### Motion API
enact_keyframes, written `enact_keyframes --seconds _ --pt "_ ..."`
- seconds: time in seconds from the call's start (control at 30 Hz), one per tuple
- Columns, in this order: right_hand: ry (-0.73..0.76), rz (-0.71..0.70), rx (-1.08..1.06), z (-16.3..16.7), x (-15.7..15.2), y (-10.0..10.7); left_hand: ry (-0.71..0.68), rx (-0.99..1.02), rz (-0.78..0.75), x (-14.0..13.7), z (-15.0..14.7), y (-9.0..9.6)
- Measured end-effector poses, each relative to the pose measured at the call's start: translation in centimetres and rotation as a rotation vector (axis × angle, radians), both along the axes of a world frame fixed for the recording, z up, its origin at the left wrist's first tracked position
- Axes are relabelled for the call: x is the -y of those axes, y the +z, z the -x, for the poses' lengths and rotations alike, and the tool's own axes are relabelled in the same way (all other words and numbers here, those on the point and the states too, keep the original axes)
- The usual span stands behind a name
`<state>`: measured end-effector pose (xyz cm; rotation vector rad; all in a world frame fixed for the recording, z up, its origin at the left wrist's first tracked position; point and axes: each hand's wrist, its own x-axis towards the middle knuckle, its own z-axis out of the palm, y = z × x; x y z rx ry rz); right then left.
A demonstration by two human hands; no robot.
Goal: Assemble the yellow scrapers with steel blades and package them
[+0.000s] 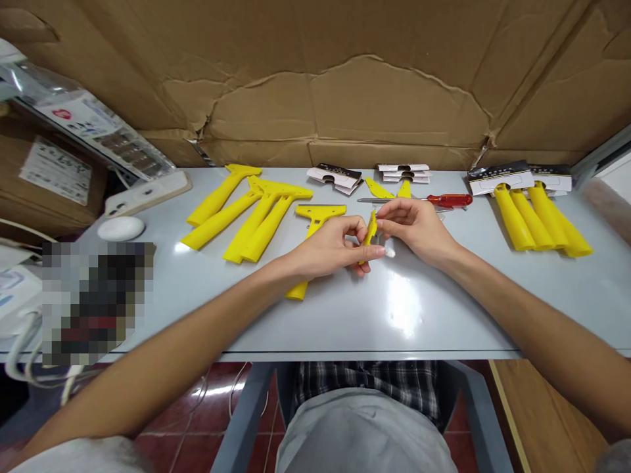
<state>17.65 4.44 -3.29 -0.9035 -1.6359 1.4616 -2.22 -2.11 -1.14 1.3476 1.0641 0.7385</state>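
Note:
Between thumb and fingers, my left hand (330, 248) grips a small yellow scraper plate (371, 228), held on edge above the table. My right hand (419, 228) is closed in a pinch at that plate's upper end; whatever its fingertips hold is too small to make out. A yellow scraper (321, 213) lies partly hidden beneath my left hand. Just beyond my right hand are two loose yellow plates (378, 189) and a screwdriver (446, 200) with a red handle. Small clear or metal bits near the right fingers are hard to tell.
Several yellow scraper handles (261, 226) lie at left. Others (527, 220) with printed cards (500, 177) lie at right. More cards (335, 176) sit at the back against a cardboard wall (345, 98). A white mouse (121, 228) and power strip (148, 194) are at left.

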Motion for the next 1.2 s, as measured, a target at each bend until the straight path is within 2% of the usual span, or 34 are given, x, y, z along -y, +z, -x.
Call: enact_keyframes --seconds 0.17,0.27,0.3,0.37,0.4,0.43,0.5,0.63,0.77,0.97,1.07,1.2 --pt "0.018 -0.035 -0.002 -0.1 -0.1 0.1 -0.037 -0.031 -0.053 0.2 -0.2 -0.5" --pt "0.034 -0.101 0.057 -0.1 -0.1 0.2 -0.025 -0.246 -0.218 0.1 0.3 0.3" --pt "0.036 -0.121 0.084 -0.1 -0.1 0.1 0.04 -0.369 -0.342 -0.1 0.8 0.9" --pt "0.031 -0.166 0.154 0.0 0.0 0.0 0.268 -0.679 -0.608 -0.5 2.1 2.1" --pt "0.023 -0.196 0.193 0.0 0.0 0.0 0.354 -0.831 -0.661 -0.7 2.8 2.6" --pt "0.012 -0.23 0.235 0.0 0.1 -0.1 0.383 -0.968 -0.661 -0.9 3.5 3.0" --pt "-0.012 -0.314 0.325 0.0 0.2 -0.1 0.349 -1.177 -0.574 -1.3 4.4 3.3" --pt "-0.048 -0.501 0.478 -0.1 0.2 0.1 0.193 -1.37 -0.434 -1.5 4.5 2.3" --pt "-0.039 -0.618 0.537 -0.3 -0.1 -0.1 0.174 -1.371 -0.451 -1.5 4.1 1.4" --pt "-0.074 -0.688 0.542 -0.6 -0.3 -0.4 0.256 -1.169 -0.507 -1.7 4.9 1.5" --pt "-0.096 -0.646 0.464 -0.7 -0.3 -0.1 0.36 -0.968 -0.515 -1.8 4.7 1.8" --pt "-0.16 -0.458 0.251 -0.8 -0.2 0.1 0.445 -0.661 -0.504 -1.8 3.9 1.9"
